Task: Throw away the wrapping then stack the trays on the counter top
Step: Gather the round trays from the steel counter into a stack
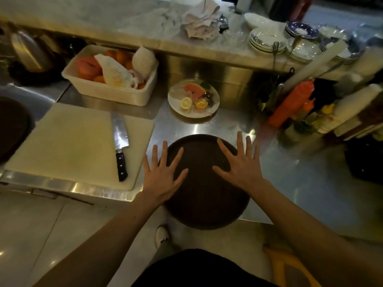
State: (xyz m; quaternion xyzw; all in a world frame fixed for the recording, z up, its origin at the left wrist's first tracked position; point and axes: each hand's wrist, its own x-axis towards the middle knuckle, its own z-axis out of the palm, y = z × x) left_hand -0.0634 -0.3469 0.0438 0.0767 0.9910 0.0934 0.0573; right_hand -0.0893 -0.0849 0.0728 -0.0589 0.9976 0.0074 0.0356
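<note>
both hands, left (163,175) and right (240,162), spread flat, grasping nothing, over tray (205,199) overhanging worktop (290,183) edge; knife (120,146) left of tray.

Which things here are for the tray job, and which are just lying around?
For the job:
round dark tray
left hand, spread flat
right hand, spread flat
steel counter top

Just lying about:
chef's knife
white cutting board
fruit plate
tub of fruit
stacked plates
orange squeeze bottle

The left edge cuts off a second dark tray (10,129); blurred bottles (294,102) crowd the right.
</note>
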